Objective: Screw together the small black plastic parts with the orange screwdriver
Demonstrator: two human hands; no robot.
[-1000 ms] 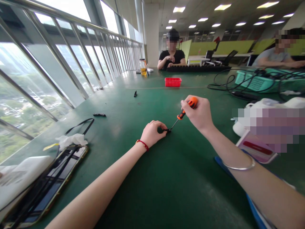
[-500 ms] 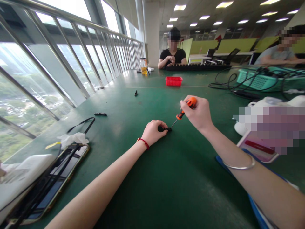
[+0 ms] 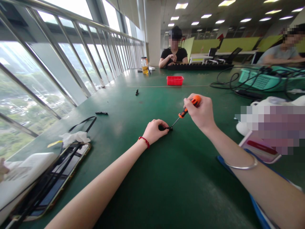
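My left hand point(image 3: 154, 131) is closed on a small black part point(image 3: 166, 128) and pins it to the green table point(image 3: 152, 178). My right hand point(image 3: 201, 111) is wrapped round the orange handle of a small screwdriver point(image 3: 188, 108). The screwdriver slants down to the left and its tip rests on the black part. A red string circles my left wrist and a silver bangle sits on my right forearm.
A phone point(image 3: 51, 178) with black straps and a crumpled tissue point(image 3: 73, 137) lie at the left. Small black pieces point(image 3: 101, 113) and a red tray point(image 3: 175, 80) sit farther off. Cables and a teal basket point(image 3: 262, 81) are at the right. Two other people sit at the far end.
My right hand and the screwdriver handle have shifted slightly up and to the right. My left hand stays on the black part.
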